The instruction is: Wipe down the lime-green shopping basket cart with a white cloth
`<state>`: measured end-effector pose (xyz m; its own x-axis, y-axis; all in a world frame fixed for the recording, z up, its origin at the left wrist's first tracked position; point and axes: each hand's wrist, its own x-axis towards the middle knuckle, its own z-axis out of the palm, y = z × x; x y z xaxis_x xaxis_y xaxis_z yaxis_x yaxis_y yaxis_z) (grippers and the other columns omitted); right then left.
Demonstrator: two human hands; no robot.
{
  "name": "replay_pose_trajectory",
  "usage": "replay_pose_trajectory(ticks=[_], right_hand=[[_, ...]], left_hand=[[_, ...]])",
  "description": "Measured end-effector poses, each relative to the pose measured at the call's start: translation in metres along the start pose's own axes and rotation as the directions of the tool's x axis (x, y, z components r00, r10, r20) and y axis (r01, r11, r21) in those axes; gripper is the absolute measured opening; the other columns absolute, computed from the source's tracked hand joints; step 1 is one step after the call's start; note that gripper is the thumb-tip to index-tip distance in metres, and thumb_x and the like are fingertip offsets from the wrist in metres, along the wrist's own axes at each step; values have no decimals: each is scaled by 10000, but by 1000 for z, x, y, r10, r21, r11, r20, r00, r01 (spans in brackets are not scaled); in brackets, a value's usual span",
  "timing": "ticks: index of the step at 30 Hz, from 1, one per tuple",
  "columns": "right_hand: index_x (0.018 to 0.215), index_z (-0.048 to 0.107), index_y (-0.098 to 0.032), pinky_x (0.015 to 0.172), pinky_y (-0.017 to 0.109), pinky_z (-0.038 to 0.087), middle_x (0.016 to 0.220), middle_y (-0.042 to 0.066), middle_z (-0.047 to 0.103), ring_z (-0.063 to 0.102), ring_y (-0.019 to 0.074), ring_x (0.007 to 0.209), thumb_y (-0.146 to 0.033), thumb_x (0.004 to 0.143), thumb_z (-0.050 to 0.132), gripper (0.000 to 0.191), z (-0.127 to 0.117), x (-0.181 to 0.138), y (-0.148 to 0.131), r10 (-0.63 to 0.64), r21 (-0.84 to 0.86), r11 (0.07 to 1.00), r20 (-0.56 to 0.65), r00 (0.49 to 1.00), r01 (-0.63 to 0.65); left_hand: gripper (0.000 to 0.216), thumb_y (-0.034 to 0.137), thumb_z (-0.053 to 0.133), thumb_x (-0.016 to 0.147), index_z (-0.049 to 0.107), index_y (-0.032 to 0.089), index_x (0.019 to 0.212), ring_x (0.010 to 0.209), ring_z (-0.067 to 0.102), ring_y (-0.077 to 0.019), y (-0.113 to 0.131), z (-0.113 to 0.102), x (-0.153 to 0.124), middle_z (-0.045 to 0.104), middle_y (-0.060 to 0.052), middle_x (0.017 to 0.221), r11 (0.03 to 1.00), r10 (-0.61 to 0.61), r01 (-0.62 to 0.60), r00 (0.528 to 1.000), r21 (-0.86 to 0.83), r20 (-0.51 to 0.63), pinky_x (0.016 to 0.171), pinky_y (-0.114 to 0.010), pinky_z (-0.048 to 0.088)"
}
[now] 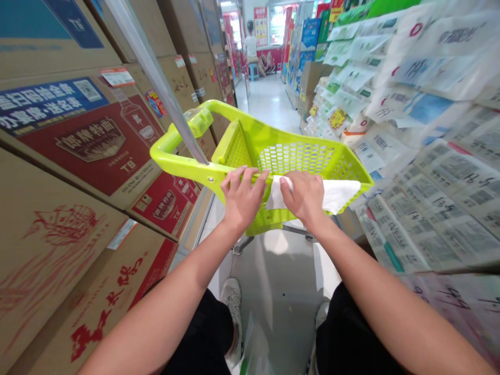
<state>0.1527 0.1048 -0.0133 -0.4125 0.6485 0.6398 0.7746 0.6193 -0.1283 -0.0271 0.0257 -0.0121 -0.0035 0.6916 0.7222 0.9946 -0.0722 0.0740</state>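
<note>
A lime-green plastic shopping basket [297,156] on wheels stands in front of me in a shop aisle. My left hand [241,199] grips its near rim, fingers curled over the edge. My right hand [303,197] presses a white cloth [338,194] against the same rim, fingers closed on the cloth. The cloth drapes over the rim toward the right. A grey metal pull handle [156,73] rises from the basket's left side up past my view.
Stacked brown cartons [78,156] with red labels wall the left side. Shelves of white packaged goods [422,130] line the right. The pale floor aisle [269,99] runs ahead, where a person [252,49] stands far off. My shoes [232,297] show below.
</note>
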Motion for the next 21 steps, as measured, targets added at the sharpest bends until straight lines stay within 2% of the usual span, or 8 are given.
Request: replay_pose_trajectory(ticks=[2, 4, 8, 13, 17, 21], right_hand=[[996, 717, -222, 823, 385, 325, 962, 109, 764, 654, 275, 938, -477, 1109, 320, 485, 0, 1, -10, -26, 19, 999, 13, 1000, 26], [970, 713, -217, 809, 380, 332, 932, 115, 758, 649, 273, 900, -505, 1105, 325, 501, -1, 0, -5, -48, -4, 999, 38, 998, 48], [863, 717, -208, 747, 375, 342, 831, 120, 751, 639, 257, 788, -518, 1089, 342, 536, -3, -5, 34, -16, -109, 994, 46, 999, 21], [839, 750, -183, 684, 372, 307, 797, 148, 751, 640, 265, 733, -462, 1057, 371, 519, -10, -14, 92, 127, -204, 972, 45, 991, -115], [867, 763, -160, 680, 375, 283, 808, 170, 751, 627, 271, 717, -418, 1048, 363, 509, -13, -18, 112, 241, -231, 947, 59, 969, -222], [882, 748, -146, 734, 393, 298, 878, 180, 760, 634, 286, 800, -370, 1051, 363, 477, -7, -13, 97, 239, -230, 946, 23, 971, -227]], left_hand=[[415, 292, 573, 1016, 639, 392, 1413, 1402, 513, -310, -5, -2, -1, 696, -53, 1405, 1000, 9, -8, 1000, -7, 29, 1170, -516, 300], [420, 347, 579, 1019, 619, 388, 1434, 1404, 519, -310, -15, -6, 0, 650, -58, 1483, 1000, 27, -28, 999, 0, 47, 1170, -508, 302], [454, 530, 639, 965, 642, 346, 1380, 1468, 436, -361, -42, -20, 5, 507, -93, 1621, 999, -27, 28, 1000, 40, -12, 1194, -552, 266], [610, 779, 669, 836, 694, 333, 1251, 1538, 248, -432, -68, -44, 10, 529, -74, 1528, 982, -183, 187, 976, 24, -116, 1224, -629, 165], [607, 761, 690, 832, 686, 311, 1239, 1528, 263, -449, -71, -48, 9, 500, -94, 1509, 977, -205, 211, 970, 29, -129, 1191, -644, 198], [627, 687, 792, 787, 679, 272, 1244, 1468, 353, -483, -69, -40, 8, 447, -177, 1532, 969, -236, 245, 959, 42, -157, 1109, -642, 282]])
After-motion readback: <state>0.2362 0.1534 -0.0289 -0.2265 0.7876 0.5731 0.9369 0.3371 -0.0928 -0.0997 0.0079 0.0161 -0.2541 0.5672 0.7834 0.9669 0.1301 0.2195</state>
